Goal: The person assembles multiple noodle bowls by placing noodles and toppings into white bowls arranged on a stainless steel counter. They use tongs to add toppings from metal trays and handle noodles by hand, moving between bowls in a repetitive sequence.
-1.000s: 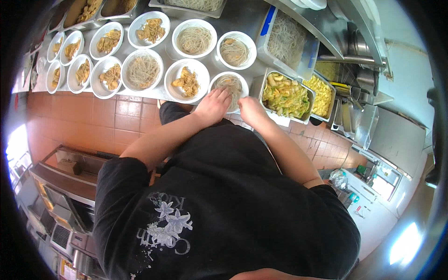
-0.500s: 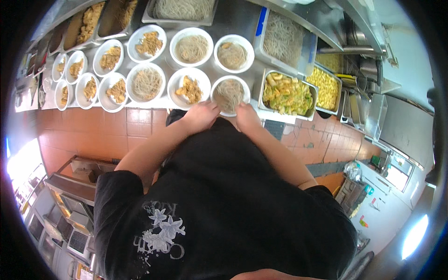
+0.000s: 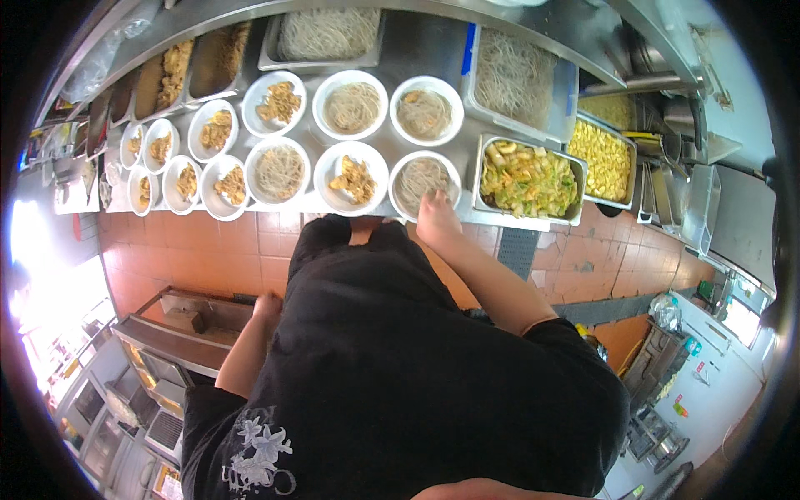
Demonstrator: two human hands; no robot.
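At the counter's near edge stands a white bowl point(image 3: 407, 207) of thin glassy noodles point(image 3: 419, 179). My right hand point(image 3: 438, 218) reaches over its near right rim, fingers bunched at the noodles; what they hold, if anything, is hidden. My left hand point(image 3: 267, 307) hangs low by my left side, away from the counter, its fingers not clear. Just left of the noodle bowl is a white bowl with brown meat-like pieces point(image 3: 353, 178). To its right sits a metal pan of cooked cabbage point(image 3: 532, 177).
Several more white bowls point(image 3: 278, 171) stand in two rows to the left, some with noodles, others with brown pieces. Behind them are a metal tray of noodles point(image 3: 327, 35) and a clear tub of noodles point(image 3: 515, 77). A pan of yellow cubes point(image 3: 602, 160) stands far right. A metal shelf point(image 3: 417, 7) overhangs the back.
My left hand has left the noodle bowl and dropped to my left side. My right hand stays at the bowl, its fingers now over the noodles. The view has shifted slightly.
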